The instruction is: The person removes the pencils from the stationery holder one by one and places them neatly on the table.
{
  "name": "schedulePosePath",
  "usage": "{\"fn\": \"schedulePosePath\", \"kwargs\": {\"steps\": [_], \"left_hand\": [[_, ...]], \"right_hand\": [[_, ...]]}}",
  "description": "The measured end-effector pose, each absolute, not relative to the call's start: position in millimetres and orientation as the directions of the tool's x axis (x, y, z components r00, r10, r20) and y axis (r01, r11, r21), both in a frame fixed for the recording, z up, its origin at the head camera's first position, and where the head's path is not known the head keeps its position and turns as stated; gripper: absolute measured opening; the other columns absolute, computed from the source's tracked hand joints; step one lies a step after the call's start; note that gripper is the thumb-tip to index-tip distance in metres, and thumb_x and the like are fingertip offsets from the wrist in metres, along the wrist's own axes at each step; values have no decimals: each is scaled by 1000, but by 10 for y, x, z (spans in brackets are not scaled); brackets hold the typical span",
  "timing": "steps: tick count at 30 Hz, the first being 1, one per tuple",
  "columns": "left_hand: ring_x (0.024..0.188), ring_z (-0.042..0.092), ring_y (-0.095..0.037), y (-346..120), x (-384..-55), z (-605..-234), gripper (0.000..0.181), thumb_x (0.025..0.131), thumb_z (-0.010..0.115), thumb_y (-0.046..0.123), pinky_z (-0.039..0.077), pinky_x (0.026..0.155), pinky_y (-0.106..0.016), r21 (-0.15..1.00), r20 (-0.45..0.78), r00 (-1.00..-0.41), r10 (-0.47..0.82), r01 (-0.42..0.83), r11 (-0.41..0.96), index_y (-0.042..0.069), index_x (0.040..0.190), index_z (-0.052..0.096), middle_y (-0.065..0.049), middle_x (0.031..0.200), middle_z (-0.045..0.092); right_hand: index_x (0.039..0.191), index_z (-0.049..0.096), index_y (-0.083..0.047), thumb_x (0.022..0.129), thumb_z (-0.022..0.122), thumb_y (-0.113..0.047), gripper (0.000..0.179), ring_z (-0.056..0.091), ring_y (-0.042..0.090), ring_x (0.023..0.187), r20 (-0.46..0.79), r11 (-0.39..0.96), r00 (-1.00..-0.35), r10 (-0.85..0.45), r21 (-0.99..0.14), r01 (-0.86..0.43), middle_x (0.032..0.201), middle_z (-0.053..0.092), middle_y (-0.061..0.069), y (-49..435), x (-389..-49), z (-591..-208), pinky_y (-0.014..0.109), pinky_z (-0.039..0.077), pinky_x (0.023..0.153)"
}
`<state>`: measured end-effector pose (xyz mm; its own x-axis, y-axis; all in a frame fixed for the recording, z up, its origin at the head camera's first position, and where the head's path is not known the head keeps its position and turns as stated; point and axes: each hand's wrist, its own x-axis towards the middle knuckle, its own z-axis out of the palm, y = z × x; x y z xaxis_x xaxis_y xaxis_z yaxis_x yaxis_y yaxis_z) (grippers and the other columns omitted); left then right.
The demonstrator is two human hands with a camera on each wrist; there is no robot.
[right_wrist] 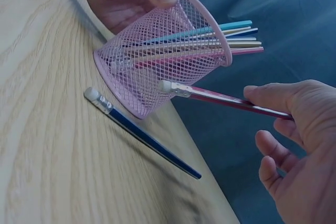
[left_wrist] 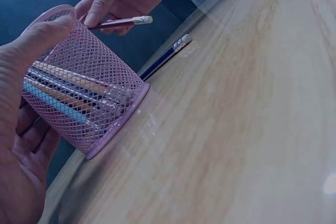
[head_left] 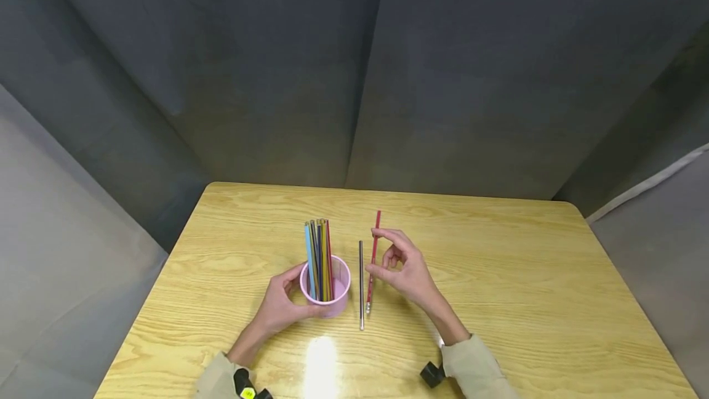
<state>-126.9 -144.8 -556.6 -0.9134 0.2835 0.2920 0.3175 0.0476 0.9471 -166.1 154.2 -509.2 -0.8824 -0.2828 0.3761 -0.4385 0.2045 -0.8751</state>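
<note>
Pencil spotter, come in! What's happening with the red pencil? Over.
Left hand: grip on pink mesh cup. Right hand: pinches red pencil outside cup. Blue pencil lies between them, probably no obstacle.

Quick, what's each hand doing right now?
Left hand: closed around the pink cup.
Right hand: closed, pinching a red pencil.

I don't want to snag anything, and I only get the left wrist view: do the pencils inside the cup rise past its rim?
Observer: Yes, in the head view the pencils stick up past the rim of the cup.
Operator: Does the red pencil extend beyond the right hand?
Observer: Yes, the head view shows its far end beyond the fingertips.
Operator: And the blue pencil, whose far end I can't see?
Observer: In the right wrist view, nothing covers that end.
</note>
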Motion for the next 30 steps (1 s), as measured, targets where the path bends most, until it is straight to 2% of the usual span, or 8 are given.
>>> {"fn": "schedulePosePath", "kwargs": {"steps": [3, 6, 14, 18, 22, 30], "left_hand": [[131, 60, -14, -1449, -1271, -5562, 89, 64, 98, 2, 42, 117, -26, 948, 294, -913, 283, 317, 37, -2, 144, 58, -19, 141, 64], [131, 61, -14, -1455, -1273, -5554, 90, 63, 98, 2, 42, 117, -26, 951, 287, -914, 288, 308, 28, -1, 144, 58, -18, 142, 64], [130, 61, -14, -1466, -1275, -5546, 89, 64, 97, 1, 43, 117, -25, 951, 290, -912, 290, 309, 23, -2, 144, 58, -19, 141, 64], [130, 61, -13, -1468, -1277, -5552, 89, 65, 97, 1, 44, 116, -24, 947, 299, -910, 288, 319, 24, -3, 144, 57, -20, 141, 65], [129, 62, -14, -1473, -1278, -5551, 89, 65, 97, 1, 45, 115, -24, 944, 307, -907, 290, 328, 27, -3, 144, 57, -20, 140, 65], [130, 61, -15, -1476, -1270, -5531, 90, 65, 98, 4, 44, 116, -25, 951, 281, -912, 298, 307, 46, 0, 145, 57, -17, 142, 64]], "right_hand": [[144, 59, -5, 79, 89, 3, 73, 59, 32, 74, 356, 219, -886, -297, -878, -426, 131, 61, 15, 1550, -1674, -5119, 34, 53, 63], [144, 60, -7, 78, 89, 3, 72, 58, 37, 73, 330, 245, -890, -315, -878, -412, 131, 61, 11, 1557, -1690, -5149, 34, 51, 62], [141, 64, -17, 78, 91, 0, 70, 55, 38, 77, 233, 338, -917, -323, -877, -341, 132, 63, 15, 1561, -1729, -5246, 20, 43, 59], [139, 65, -11, 76, 91, 1, 69, 55, 39, 78, 201, 371, -929, -310, -874, -313, 130, 65, 13, 1553, -1738, -5291, 19, 43, 58], [140, 63, -5, 77, 90, 2, 69, 55, 42, 78, 181, 382, -928, -326, -873, -304, 130, 64, 17, 1545, -1730, -5304, 19, 43, 57], [144, 58, -1, 84, 86, -4, 67, 52, 30, 74, 140, 448, -920, -365, -840, -305, 120, 63, 12, 1535, -1708, -5309, 21, 42, 59]]}}
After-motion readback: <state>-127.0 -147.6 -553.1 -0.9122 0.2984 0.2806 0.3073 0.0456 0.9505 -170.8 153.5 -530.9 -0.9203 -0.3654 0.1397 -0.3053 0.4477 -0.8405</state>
